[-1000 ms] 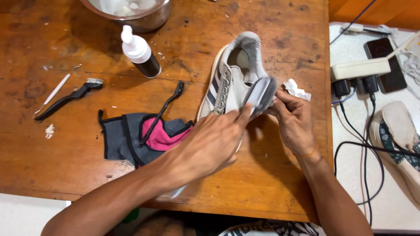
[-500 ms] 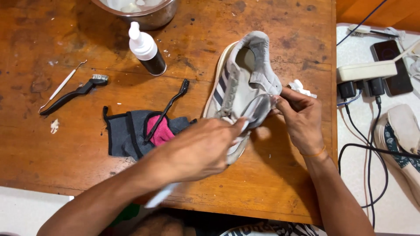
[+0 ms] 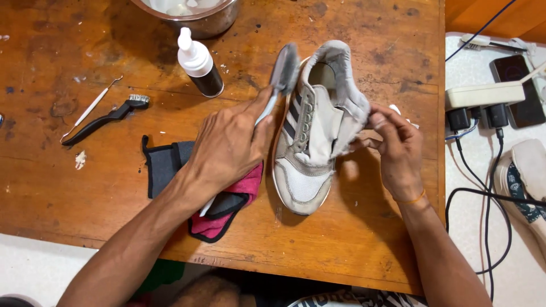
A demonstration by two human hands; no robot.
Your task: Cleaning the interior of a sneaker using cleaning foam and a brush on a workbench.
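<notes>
A worn grey and white sneaker [image 3: 310,142] with dark side stripes lies on the wooden table [image 3: 369,239], toe toward me. My right hand [image 3: 395,148] pinches the fabric at the sneaker's right collar and holds it. My left hand [image 3: 230,145] grips a brush [image 3: 282,74] whose grey head points up, just left of the shoe's heel opening. Under my left wrist lies a dark grey and pink cloth [image 3: 222,207].
A small white-capped dark bottle [image 3: 199,63] and a metal bowl [image 3: 193,14] stand at the table's far side. A black wire brush [image 3: 105,118] and a thin metal pick [image 3: 91,107] lie at left. Right of the table are a power strip [image 3: 483,94], cables, a phone [image 3: 515,82] and another shoe [image 3: 526,182].
My left hand has swung the brush from the shoe's right side, across it, to its left and upward. The right hand stays on the collar. The view has shifted a little.
</notes>
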